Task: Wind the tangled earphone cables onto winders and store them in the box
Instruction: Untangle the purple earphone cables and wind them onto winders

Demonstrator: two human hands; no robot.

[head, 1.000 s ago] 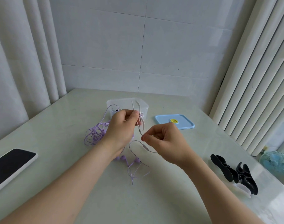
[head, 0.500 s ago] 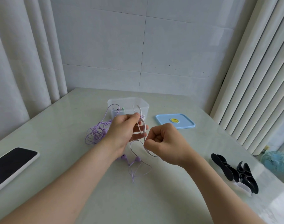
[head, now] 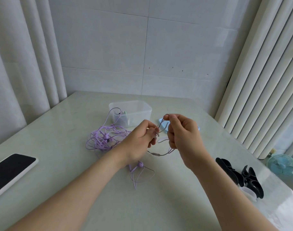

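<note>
A tangle of purple earphone cable [head: 104, 137] lies on the table left of my hands. My left hand [head: 139, 140] pinches a strand of that cable above the table. My right hand [head: 182, 134] pinches a loop of the same cable, raised a little higher and to the right. A slack length hangs between the hands. Purple earbuds [head: 140, 164] rest on the table under my left wrist. The clear plastic box [head: 139, 107] stands behind the hands with small items inside. Black and white winders [head: 239, 177] lie at the right.
The box's blue lid [head: 163, 125] lies behind my right hand, mostly hidden. A phone [head: 10, 169] lies screen up at the left edge. Curtains hang on both sides, and a small blue fan [head: 282, 165] stands beyond the table's right edge.
My right hand has risen and moved right, pulling a cable loop upward. My left hand shifted slightly right, still pinching the cable. The view has tilted a little.
</note>
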